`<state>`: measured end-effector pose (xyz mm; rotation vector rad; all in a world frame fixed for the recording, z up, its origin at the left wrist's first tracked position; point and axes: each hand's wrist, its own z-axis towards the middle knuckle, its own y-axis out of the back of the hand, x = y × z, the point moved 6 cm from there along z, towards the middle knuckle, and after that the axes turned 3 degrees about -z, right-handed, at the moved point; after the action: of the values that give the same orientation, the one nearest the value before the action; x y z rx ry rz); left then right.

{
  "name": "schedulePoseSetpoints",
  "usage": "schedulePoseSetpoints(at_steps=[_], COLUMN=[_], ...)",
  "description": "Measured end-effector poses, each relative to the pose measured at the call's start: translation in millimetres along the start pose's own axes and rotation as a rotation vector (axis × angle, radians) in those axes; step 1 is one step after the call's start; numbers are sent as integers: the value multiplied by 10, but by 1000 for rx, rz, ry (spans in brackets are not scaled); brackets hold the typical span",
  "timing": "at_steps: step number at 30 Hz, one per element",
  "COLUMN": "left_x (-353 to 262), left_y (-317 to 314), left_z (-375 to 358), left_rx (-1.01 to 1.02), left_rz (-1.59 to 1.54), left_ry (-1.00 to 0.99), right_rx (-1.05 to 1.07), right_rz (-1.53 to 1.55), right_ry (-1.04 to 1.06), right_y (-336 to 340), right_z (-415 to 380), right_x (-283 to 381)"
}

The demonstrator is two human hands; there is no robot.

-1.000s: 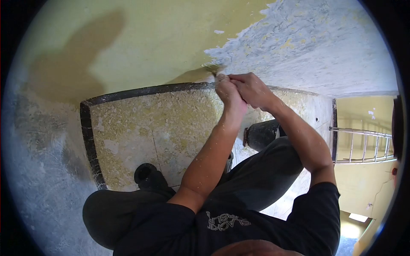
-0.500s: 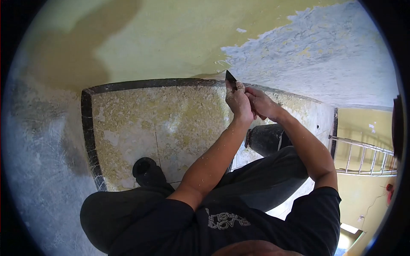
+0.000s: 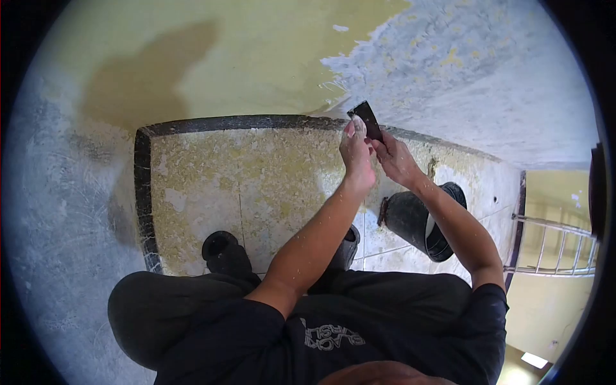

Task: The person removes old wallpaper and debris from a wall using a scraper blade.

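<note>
A dark, flat-bladed scraper [image 3: 367, 120] is held out at the foot of the wall, its wide end against the edge of the scraped area. My right hand [image 3: 396, 162] is closed round its lower end; the handle is hidden. My left hand [image 3: 359, 154], white with dust on the thumb and fingers, is closed against the left side of the blade. Ahead, the wall [image 3: 256, 70] is yellow on the left, while a rough whitish-grey patch [image 3: 436, 64] with yellow flecks spreads to the right.
Yellowish paint flakes litter the tiled floor [image 3: 212, 173], which has a dark border strip [image 3: 231, 124]. A black bucket [image 3: 410, 218] stands beside my right forearm. A metal ladder [image 3: 558, 247] is at the far right. My shoe [image 3: 224, 253] shows below the flakes.
The scraper has turned, showing more of its flat blade, and has shifted slightly right. My right hand has moved a little away from my left. My right knee has lowered, uncovering more of the bucket.
</note>
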<state>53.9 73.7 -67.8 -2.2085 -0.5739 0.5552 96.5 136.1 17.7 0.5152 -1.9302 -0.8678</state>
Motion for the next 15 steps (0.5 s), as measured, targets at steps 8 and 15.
schedulePoseSetpoints(at_steps=[8,15], left_x=[-208,-198], left_y=[-431,-506], left_z=[164,321], left_rx=[355,397], left_rz=[-224,-403], left_ry=[168,236], right_rx=[-176,-199], right_rz=[-360,-470], right_ry=[274,191], right_y=[194,364], right_z=[39,175], right_x=[372,480])
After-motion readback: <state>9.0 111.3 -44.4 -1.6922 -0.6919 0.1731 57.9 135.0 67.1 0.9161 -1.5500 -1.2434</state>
